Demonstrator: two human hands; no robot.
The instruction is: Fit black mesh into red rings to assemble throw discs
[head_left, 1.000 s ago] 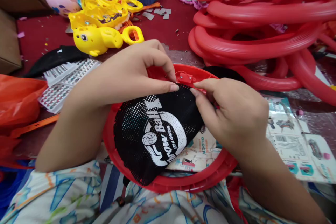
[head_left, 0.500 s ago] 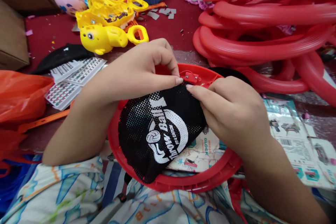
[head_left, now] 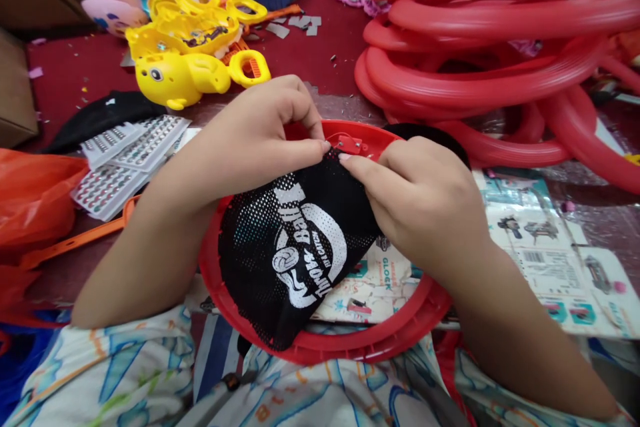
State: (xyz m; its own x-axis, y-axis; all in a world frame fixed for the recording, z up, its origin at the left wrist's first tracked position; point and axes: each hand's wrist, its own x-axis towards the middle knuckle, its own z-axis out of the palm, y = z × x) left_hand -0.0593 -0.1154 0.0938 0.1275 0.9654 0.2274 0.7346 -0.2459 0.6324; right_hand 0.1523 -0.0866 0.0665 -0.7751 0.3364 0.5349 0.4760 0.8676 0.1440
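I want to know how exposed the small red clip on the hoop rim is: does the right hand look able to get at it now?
Probably yes. The small red clip sits uncovered on the red hoop, just past the right hand, whose fingers pinch the black mesh net below it. Nothing lies between.

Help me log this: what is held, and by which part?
Left hand and right hand each pinch the top edge of the black net at the far rim of the red hoop.
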